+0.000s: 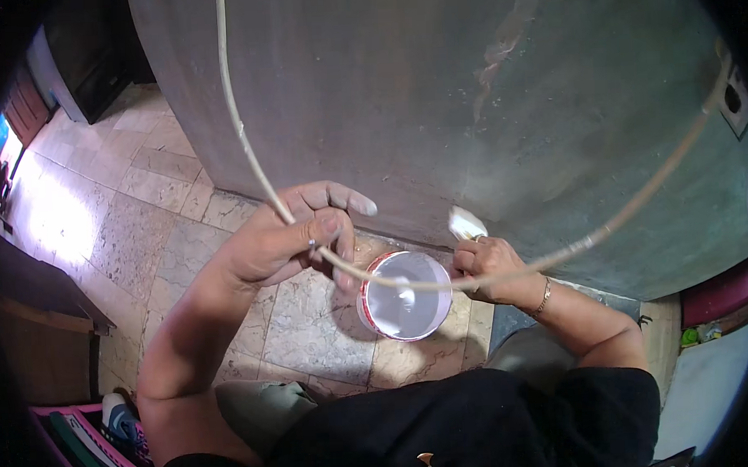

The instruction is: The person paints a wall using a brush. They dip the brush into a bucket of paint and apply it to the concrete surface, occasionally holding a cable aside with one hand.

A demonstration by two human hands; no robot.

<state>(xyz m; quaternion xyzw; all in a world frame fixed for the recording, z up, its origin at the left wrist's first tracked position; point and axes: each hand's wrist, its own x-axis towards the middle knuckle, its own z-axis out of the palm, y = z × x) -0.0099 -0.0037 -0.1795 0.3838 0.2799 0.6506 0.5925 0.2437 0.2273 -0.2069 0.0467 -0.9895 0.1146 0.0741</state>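
Note:
A pale cable (426,285) loops down from above, crosses in front of me and rises to a wall outlet box at right. My left hand (274,247) has it between thumb and curled fingers; the index finger sticks out, with whitish residue on its tip. In my right hand (494,266) is a paintbrush (467,224), its bristles coated white, close to the foot of the wall. The cable passes over that hand's wrist side. Between the hands stands a round plastic bucket (365,309) with a red-marked rim, holding pale liquid that looks like paint.
A grey-green wall (355,96) with a patchy scar fills the front. The outlet box (734,102) sits at far right. Stone tiles (316,336) cover the floor. A pink rack (53,413) with a shoe (120,417) stands lower left, below wooden furniture (47,348).

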